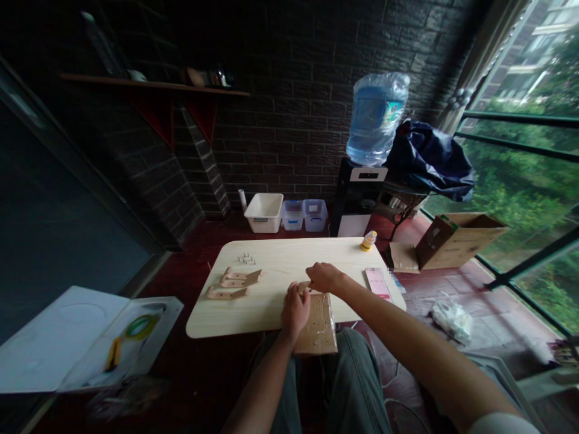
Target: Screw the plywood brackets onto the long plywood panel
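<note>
My left hand (pixel 296 307) is closed on a pale wooden piece (pixel 304 286) at the near edge of the table, mostly covered by my fingers. Right above it, my right hand (pixel 324 277) is a fist against that piece; whatever it grips is hidden. Beneath both hands lies a taped cardboard piece (pixel 320 328), which sticks out over the table edge towards my lap. Several shaped wooden parts (pixel 239 278) rest on the left of the table (pixel 271 256). Behind them stand several small screws (pixel 246 259).
A yellow-capped clear container (pixel 368 241) and a pink-and-white paper (pixel 378 283) are on the table's right. An open white case (pixel 158 337) with a yellow-and-black tool (pixel 113 354) is at left. Plastic bins (pixel 265 220), a water dispenser (pixel 357 205) and a cardboard box (pixel 456 244) stand beyond.
</note>
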`<control>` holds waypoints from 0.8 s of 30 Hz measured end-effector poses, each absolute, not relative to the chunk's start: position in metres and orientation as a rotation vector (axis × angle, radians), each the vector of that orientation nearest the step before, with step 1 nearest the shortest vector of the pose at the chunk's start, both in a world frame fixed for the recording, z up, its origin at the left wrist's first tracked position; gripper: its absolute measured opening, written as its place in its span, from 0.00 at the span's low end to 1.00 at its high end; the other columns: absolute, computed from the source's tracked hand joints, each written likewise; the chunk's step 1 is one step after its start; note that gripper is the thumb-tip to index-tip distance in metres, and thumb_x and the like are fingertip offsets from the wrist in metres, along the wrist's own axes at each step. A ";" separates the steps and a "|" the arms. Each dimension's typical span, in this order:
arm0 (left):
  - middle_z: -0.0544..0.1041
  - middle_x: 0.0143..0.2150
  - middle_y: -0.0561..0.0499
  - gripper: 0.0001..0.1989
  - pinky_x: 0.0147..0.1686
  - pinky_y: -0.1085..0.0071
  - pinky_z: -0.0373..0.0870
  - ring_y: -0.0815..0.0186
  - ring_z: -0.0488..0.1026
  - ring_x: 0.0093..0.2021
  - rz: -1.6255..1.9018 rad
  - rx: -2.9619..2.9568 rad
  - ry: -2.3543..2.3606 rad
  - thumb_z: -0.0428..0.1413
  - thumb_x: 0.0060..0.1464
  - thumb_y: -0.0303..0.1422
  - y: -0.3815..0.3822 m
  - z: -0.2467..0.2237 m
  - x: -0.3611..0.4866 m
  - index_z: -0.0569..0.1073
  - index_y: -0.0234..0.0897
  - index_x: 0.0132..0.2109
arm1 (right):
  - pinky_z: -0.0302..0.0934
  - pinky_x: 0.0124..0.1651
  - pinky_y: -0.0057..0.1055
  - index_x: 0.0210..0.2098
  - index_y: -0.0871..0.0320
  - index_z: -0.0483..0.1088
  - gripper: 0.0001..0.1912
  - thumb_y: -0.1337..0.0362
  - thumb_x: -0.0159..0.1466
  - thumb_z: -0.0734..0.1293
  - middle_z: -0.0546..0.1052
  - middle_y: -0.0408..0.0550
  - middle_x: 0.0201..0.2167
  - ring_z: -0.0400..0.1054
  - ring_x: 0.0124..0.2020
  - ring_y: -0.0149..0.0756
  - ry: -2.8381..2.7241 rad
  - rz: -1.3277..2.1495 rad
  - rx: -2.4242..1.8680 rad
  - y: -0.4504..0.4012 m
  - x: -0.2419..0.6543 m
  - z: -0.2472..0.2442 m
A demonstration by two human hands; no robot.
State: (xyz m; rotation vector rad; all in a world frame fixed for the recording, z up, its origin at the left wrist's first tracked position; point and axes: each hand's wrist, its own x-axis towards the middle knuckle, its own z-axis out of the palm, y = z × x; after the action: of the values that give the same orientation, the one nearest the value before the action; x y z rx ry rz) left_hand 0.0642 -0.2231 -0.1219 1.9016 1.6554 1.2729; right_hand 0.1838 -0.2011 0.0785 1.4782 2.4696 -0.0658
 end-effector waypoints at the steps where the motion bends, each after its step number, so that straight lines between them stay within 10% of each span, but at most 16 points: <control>1: 0.72 0.56 0.41 0.17 0.57 0.56 0.70 0.55 0.71 0.58 1.276 1.896 1.648 0.50 0.63 0.37 -0.223 -0.122 0.064 0.66 0.41 0.58 | 0.71 0.44 0.39 0.49 0.67 0.73 0.18 0.58 0.67 0.65 0.79 0.67 0.46 0.76 0.46 0.50 2.468 -0.066 1.482 -0.201 0.185 0.078; 24: 0.74 0.55 0.32 0.28 0.51 0.56 0.69 0.49 0.74 0.53 0.907 1.825 2.139 0.51 0.61 0.45 -0.275 -0.093 0.077 0.64 0.30 0.61 | 0.71 0.43 0.39 0.51 0.68 0.74 0.22 0.56 0.64 0.67 0.79 0.69 0.46 0.77 0.46 0.51 2.409 -0.170 1.578 -0.191 0.188 0.070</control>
State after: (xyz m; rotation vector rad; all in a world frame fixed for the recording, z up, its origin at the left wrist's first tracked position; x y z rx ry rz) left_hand 0.0774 -0.2752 -0.0926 1.8248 2.1388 0.9071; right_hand 0.1883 -0.1914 0.0704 1.5780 2.4092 -0.1696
